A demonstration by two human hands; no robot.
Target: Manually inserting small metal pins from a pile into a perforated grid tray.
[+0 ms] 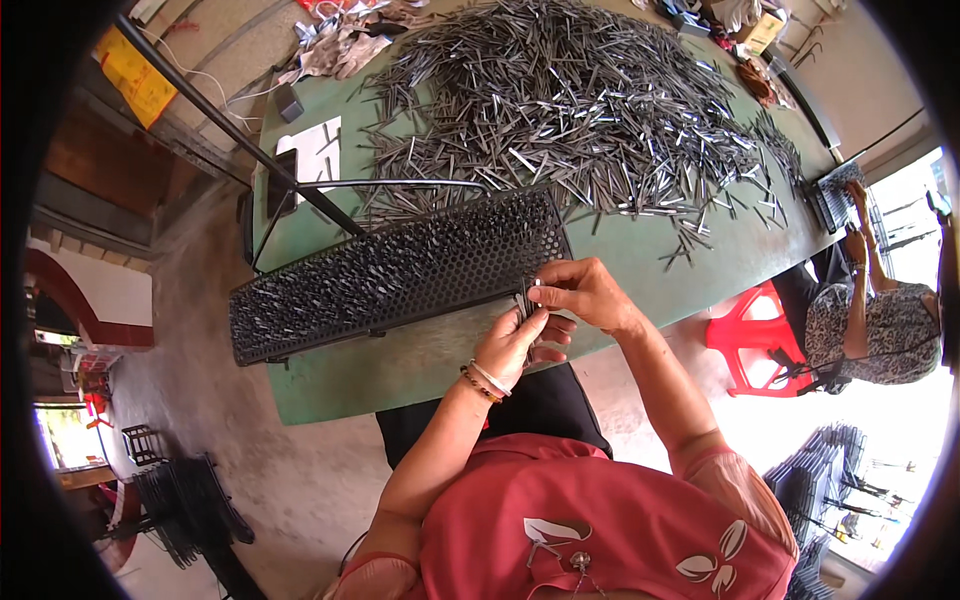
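Thin dark metal pins [526,297], a small bundle, sit pinched between both hands right at the near end of the long black perforated metal tray [400,275] on the green tabletop [700,255]. Long axis runs roughly up-down, away from the body. Left hand [515,345] cups them from below, right hand [580,292] grips the top.

Far right: you see another person [868,325] seated at the table's end, bent over a second perforated black tray [838,192].
Beside that person: a red plastic stool [745,340].
Table's left side: a sheet of white paper [318,148].
Lower left floor: your stack of black trays [185,505].
Upper left: a yellow sheet [137,75].
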